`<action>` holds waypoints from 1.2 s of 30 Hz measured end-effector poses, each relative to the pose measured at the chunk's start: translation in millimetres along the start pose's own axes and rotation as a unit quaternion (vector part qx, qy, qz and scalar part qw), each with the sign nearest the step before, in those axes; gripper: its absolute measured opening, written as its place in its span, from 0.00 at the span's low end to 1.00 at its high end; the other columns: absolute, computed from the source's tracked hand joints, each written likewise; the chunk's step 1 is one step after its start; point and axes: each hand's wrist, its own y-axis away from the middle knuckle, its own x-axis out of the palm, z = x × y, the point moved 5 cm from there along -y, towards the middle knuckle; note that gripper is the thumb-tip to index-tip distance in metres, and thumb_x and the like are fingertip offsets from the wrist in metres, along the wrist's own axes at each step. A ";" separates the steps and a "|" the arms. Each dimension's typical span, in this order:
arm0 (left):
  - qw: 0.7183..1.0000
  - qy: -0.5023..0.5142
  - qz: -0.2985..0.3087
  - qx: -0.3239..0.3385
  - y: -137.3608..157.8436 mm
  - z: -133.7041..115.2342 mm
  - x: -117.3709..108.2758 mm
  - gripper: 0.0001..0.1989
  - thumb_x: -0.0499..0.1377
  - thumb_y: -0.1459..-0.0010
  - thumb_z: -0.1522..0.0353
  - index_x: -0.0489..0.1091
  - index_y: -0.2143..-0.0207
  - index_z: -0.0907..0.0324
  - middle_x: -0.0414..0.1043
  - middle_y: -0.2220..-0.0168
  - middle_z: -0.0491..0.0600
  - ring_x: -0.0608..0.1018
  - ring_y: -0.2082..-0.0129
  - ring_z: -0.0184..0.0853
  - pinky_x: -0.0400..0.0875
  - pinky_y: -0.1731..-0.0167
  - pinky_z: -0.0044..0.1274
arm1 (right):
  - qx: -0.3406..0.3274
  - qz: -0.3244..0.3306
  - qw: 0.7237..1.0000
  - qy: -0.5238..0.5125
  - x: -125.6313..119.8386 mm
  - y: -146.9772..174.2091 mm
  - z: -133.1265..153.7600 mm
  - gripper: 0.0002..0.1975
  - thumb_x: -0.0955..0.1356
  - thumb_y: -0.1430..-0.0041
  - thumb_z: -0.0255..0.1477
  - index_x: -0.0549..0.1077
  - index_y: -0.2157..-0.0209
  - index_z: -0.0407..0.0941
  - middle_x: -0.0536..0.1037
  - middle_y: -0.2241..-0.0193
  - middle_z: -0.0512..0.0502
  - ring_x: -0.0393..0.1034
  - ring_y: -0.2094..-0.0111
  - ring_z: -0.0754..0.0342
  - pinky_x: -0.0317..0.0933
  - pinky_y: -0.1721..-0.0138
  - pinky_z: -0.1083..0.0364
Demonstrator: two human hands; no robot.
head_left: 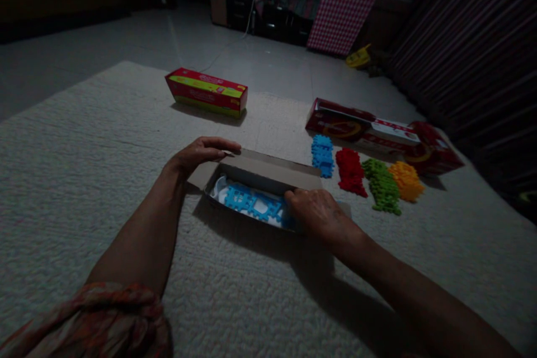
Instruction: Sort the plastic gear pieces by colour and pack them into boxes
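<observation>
An opened long cardboard box (272, 170) lies on the mat in front of me, its flaps folded out. Light-blue plastic interlocking pieces (251, 201) rest inside it, beside some whitish material (218, 187) at the left end. My left hand (201, 152) holds the far left corner of the box by its flap, fingers stretched along the edge with the thumb nearer me. At the right end, my right hand (321, 212) reaches into the box with curled fingers. Its fingertips are hidden, so what they grip cannot be made out.
Right of the box lie piles of blue (322, 155), red (351, 172), green (382, 185) and yellow pieces (406, 181). Behind them stands a dark red carton (377, 134). A red and yellow-green box (207, 92) sits farther back on the pale mat (104, 134).
</observation>
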 end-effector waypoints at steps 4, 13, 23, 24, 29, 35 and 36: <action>1.000 -0.003 0.003 -0.009 -0.9 1.0 -0.2 0.17 0.67 0.50 0.66 0.83 0.55 0.55 0.82 0.51 0.54 0.78 0.46 0.46 0.67 0.42 0.38 | 0.004 0.031 0.999 -0.043 -5.9 1.3 -4.2 0.12 0.64 0.31 0.26 0.80 0.58 0.44 0.83 0.64 0.40 0.78 0.64 0.49 0.63 0.64 0.55; 0.999 0.008 -0.001 -0.038 0.4 0.5 1.7 0.18 0.69 0.51 0.65 0.84 0.56 0.55 0.82 0.52 0.55 0.79 0.47 0.47 0.69 0.44 0.37 | -0.038 0.156 0.984 -0.073 -8.2 -8.5 2.6 0.11 0.69 0.37 0.32 0.83 0.62 0.43 0.83 0.67 0.40 0.78 0.66 0.49 0.62 0.66 0.55; 0.999 0.009 -0.001 -0.043 2.0 -1.5 2.8 0.19 0.68 0.51 0.65 0.83 0.55 0.55 0.82 0.52 0.53 0.79 0.51 0.44 0.70 0.50 0.33 | -0.048 0.201 0.976 -0.072 0.5 -8.9 3.3 0.12 0.69 0.38 0.30 0.82 0.59 0.40 0.83 0.63 0.35 0.79 0.62 0.45 0.65 0.64 0.53; 0.999 0.010 -0.001 -0.042 1.8 -1.4 2.7 0.19 0.69 0.51 0.65 0.83 0.55 0.55 0.82 0.52 0.53 0.79 0.51 0.44 0.70 0.51 0.32 | -0.051 0.198 0.976 -0.073 1.2 -9.1 3.0 0.12 0.69 0.37 0.31 0.82 0.59 0.40 0.83 0.63 0.35 0.78 0.63 0.45 0.66 0.64 0.53; 0.999 0.011 -0.003 -0.042 1.9 -2.8 3.0 0.19 0.69 0.52 0.65 0.83 0.56 0.56 0.82 0.52 0.54 0.79 0.52 0.44 0.70 0.51 0.32 | -0.054 0.176 0.980 -0.075 2.5 -10.4 3.3 0.14 0.68 0.37 0.34 0.83 0.59 0.41 0.83 0.64 0.35 0.78 0.65 0.46 0.66 0.65 0.53; 0.999 0.009 -0.004 -0.044 2.4 -2.8 3.2 0.18 0.68 0.51 0.66 0.83 0.55 0.55 0.82 0.52 0.53 0.79 0.51 0.44 0.70 0.49 0.34 | -0.050 0.181 0.980 -0.063 3.3 -11.4 6.0 0.13 0.67 0.37 0.31 0.82 0.60 0.39 0.83 0.63 0.33 0.80 0.64 0.44 0.66 0.67 0.52; 0.999 0.007 -0.004 -0.043 2.3 -2.3 2.8 0.18 0.68 0.51 0.66 0.83 0.55 0.55 0.82 0.52 0.53 0.79 0.51 0.44 0.70 0.49 0.34 | -0.051 0.181 0.980 -0.066 3.7 -11.8 6.2 0.14 0.67 0.37 0.32 0.82 0.59 0.39 0.83 0.63 0.33 0.80 0.64 0.43 0.66 0.66 0.52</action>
